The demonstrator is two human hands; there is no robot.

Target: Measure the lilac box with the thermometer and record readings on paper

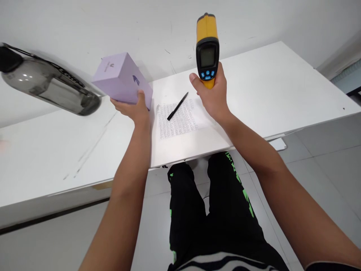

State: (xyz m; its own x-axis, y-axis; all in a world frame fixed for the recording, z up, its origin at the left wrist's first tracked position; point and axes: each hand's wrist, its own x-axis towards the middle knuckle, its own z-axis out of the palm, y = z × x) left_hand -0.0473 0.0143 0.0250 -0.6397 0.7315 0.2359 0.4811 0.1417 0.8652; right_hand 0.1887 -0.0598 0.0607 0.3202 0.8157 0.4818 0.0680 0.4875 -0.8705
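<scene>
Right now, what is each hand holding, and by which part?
The left hand holds the box near its lower edge, thumb against one side. The right hand grips the thermometer by its handle, below the buttons.

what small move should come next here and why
Probably a gentle turn of the yellow-and-black meter leftward, to face the purple box. The right hand grips the meter with its screen toward the wearer, so its nose seems to point forward, while the left hand holds the box off to the left.
</scene>
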